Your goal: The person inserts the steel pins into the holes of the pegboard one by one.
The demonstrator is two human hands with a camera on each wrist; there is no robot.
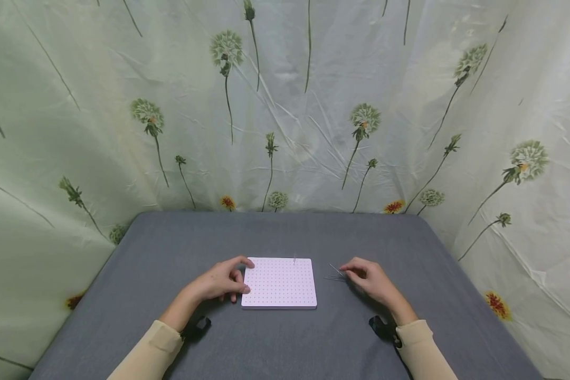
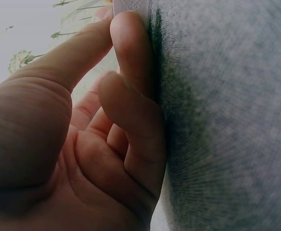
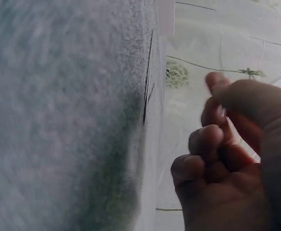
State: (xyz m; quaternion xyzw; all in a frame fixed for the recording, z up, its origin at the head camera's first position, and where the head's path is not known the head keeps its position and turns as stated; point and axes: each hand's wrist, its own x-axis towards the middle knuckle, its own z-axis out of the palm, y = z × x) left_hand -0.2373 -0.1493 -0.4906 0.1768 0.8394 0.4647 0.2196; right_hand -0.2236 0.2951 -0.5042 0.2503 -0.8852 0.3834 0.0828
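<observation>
A white pegboard (image 1: pixel 279 285) with rows of small holes lies flat on the grey cloth. My left hand (image 1: pixel 220 279) holds it by its left edge, thumb near the lower left and index finger at the upper left corner. The left wrist view shows curled fingers (image 2: pixel 133 53) against the board's side (image 2: pixel 132 6). Near the board's top right, thin metal pins (image 1: pixel 294 259) stand upright. My right hand (image 1: pixel 367 275) pinches a thin metal pin (image 1: pixel 334 268) between thumb and index finger, right of the board. Under that hand, more thin pins (image 1: pixel 333 277) lie on the cloth.
Grey cloth (image 1: pixel 275 343) covers the table. Behind and at both sides hangs a pale curtain (image 1: pixel 304 116) with dandelion prints. A dark strap device (image 1: pixel 385 328) sits at the right wrist, and a similar one (image 1: pixel 197 328) at the left.
</observation>
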